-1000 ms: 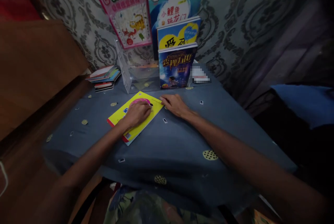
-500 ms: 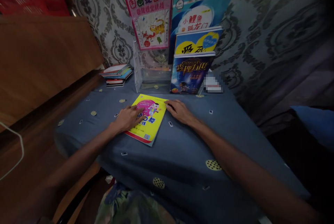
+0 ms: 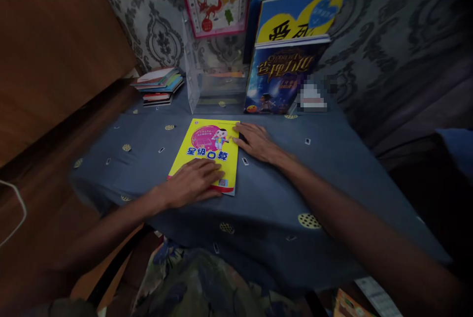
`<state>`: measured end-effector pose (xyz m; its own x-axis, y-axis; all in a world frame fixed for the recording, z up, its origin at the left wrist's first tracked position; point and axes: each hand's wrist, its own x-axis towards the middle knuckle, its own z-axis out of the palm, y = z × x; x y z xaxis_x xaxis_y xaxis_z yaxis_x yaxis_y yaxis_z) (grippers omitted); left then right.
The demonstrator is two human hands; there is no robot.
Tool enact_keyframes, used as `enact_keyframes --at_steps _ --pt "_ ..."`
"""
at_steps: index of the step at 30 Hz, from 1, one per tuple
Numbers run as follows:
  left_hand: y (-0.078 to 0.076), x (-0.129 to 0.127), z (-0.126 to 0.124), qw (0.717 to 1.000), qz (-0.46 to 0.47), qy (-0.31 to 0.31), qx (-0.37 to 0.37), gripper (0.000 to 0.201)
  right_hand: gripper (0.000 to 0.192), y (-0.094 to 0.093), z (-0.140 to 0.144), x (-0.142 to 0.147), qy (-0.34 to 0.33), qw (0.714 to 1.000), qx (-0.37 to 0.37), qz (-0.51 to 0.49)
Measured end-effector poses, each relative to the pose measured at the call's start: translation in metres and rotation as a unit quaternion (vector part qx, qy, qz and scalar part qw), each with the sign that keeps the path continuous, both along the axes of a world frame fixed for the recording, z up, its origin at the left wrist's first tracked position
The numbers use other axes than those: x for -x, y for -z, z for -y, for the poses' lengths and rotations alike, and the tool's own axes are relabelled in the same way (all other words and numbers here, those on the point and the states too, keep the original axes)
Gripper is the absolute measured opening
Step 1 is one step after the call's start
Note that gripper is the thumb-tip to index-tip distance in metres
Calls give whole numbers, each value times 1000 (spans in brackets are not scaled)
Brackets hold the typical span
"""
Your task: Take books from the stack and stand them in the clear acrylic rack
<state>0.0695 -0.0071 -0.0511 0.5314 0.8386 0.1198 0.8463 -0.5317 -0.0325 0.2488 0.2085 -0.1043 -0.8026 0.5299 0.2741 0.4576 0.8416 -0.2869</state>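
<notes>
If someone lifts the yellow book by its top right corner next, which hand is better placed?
Probably the right hand: its fingertips are already at that corner of the yellow book. The left hand lies flat over the lower part of the cover.

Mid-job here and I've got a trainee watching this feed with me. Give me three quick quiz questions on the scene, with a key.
1. Which of the person's hands lies across the near part of the yellow book?
2. True or false: the yellow book stands upright in the clear rack.
3. Where is the stack of books, seen from the person's side?
A) left of the clear rack
B) right of the clear rack
C) inside the clear rack

Key:
1. The left hand.
2. False; it lies flat on the tablecloth.
3. A
</notes>
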Motion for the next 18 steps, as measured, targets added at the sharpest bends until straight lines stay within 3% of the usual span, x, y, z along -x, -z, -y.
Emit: enact_keyframes --at_steps 5,11,18 --pt "1 -4 0 998 63 25 -12 38 53 0 1 0 1 1000 -4 12" --pt "-6 0 -3 971 214 -41 94 29 53 -1 1 1 -3 1000 -12 9" --pt "-8 -1 -5 946 267 -91 158 24 51 -7 4 1 -1 1000 -1 17"
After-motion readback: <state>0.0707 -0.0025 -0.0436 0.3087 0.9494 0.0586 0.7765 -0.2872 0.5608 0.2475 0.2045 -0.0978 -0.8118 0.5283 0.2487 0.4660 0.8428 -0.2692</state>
